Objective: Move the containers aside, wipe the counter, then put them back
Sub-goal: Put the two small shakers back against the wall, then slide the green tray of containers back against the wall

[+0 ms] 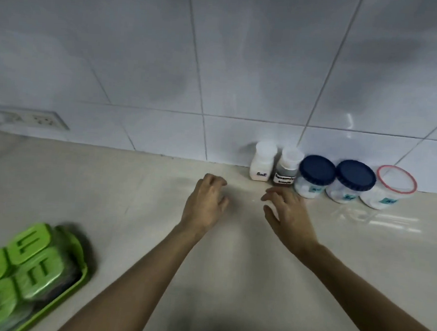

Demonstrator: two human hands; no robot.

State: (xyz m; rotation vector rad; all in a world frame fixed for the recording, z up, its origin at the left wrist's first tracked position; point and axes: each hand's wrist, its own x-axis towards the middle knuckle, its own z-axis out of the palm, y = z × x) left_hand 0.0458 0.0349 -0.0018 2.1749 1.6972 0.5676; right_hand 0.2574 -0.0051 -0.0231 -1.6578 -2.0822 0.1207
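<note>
Five containers stand in a row along the back edge of the bench [139, 191], against the tiled wall [218, 63], toward the right end. From the left: a white salt bottle [262, 161] with a white cap and a label reading "Salt"; touching or just beside it, a second white-capped bottle [287, 167] with darker contents and a label too blurred to read; then a clear jar with a dark blue lid [315, 175]; a second blue-lidded jar [353, 180] pressed close beside it; and at the right end a clear tub with a red-rimmed lid [392, 187]. The three jars hold something white and carry small teal labels that cannot be read.

Both hands are out over the bare middle of the bench, in front of the row, and neither holds anything. The left hand [206, 203] has its fingers curled loosely inward, knuckles up, well short of the salt bottle. The right hand [290, 214] is spread, fingers parted and pointing toward the back edge, its fingertips near the base of the first blue-lidded jar but not touching it. Whether either palm rests on the surface cannot be told.

At the front left corner of the bench sits a green tray [77, 277] holding several boxes with green lids [37, 269], blurred. A wall socket [40, 120] is set in the tiles above the back left edge.
</note>
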